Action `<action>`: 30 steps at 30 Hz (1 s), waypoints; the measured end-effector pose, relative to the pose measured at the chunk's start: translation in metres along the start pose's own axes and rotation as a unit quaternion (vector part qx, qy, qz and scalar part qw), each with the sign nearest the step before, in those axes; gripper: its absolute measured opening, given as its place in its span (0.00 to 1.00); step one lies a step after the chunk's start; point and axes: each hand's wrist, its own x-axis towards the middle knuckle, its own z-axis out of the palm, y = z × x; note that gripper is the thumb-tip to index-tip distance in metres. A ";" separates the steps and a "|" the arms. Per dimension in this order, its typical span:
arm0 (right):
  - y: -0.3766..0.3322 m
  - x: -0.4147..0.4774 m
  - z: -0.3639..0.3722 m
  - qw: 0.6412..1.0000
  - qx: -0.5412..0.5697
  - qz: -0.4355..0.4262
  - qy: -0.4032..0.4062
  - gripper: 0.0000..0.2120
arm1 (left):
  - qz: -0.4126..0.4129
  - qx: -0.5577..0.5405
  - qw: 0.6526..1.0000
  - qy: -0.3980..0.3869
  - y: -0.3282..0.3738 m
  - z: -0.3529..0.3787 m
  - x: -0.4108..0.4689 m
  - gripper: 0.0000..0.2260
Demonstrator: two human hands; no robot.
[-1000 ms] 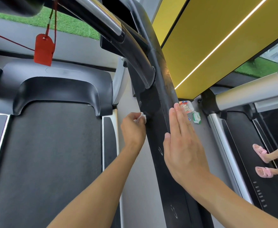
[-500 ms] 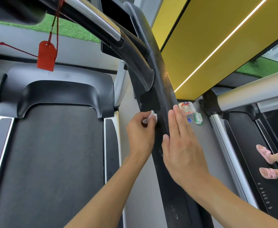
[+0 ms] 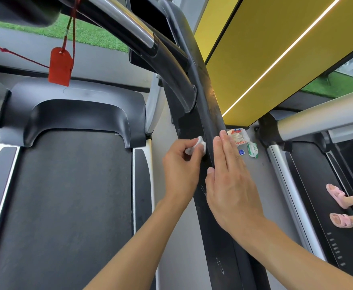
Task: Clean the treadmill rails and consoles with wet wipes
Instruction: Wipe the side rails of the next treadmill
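A black treadmill upright rail [image 3: 204,95] runs from the top centre down to the bottom of the view. My left hand [image 3: 181,170] pinches a small crumpled white wet wipe [image 3: 196,145] and holds it against the rail's left face. My right hand [image 3: 232,181] lies flat, fingers straight, on the rail's right side. A black and silver handrail [image 3: 142,38] joins the upright above my hands. The console is mostly out of view at the top.
The treadmill belt [image 3: 71,206] and its grey motor cover [image 3: 73,97] fill the left. A red safety tag [image 3: 59,66] hangs on a cord. Wipe packets [image 3: 252,149] and a wrapper [image 3: 238,136] lie on the floor. Another person's feet in pink slippers [image 3: 338,208] stand on the neighbouring treadmill.
My left hand has moved the wipe rightward across the upright, closer to my right hand. My right hand has stayed flat on the rail.
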 end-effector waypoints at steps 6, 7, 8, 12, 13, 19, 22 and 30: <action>0.001 0.001 0.002 1.000 -0.006 -0.002 0.007 0.28 | -0.025 0.003 1.000 -0.006 -0.015 -0.004 -0.005 0.04; 0.002 0.000 0.002 1.000 -0.005 -0.004 0.005 0.28 | -0.029 0.015 0.999 -0.003 -0.017 -0.004 -0.006 0.03; 0.001 0.000 0.002 1.000 -0.004 -0.004 0.004 0.28 | -0.037 0.038 0.999 0.006 -0.019 -0.005 -0.004 0.03; 0.001 0.001 0.003 1.000 -0.006 -0.001 0.008 0.27 | -0.064 0.092 0.994 0.017 -0.031 -0.007 0.003 0.07; 0.001 0.001 0.002 1.000 -0.007 -0.001 0.008 0.27 | -0.066 0.095 0.993 0.015 -0.033 -0.007 0.002 0.07; 0.001 0.000 0.001 1.000 0.000 -0.002 -0.003 0.29 | -0.129 0.117 0.984 0.029 -0.047 -0.010 0.009 0.08; 0.001 0.000 0.001 1.000 0.000 0.004 -0.002 0.29 | -0.144 0.100 0.984 0.033 -0.050 -0.012 0.007 0.08; 0.000 0.000 0.000 1.000 0.004 0.005 -0.002 0.29 | -0.074 0.093 0.993 0.011 -0.034 -0.008 0.001 0.09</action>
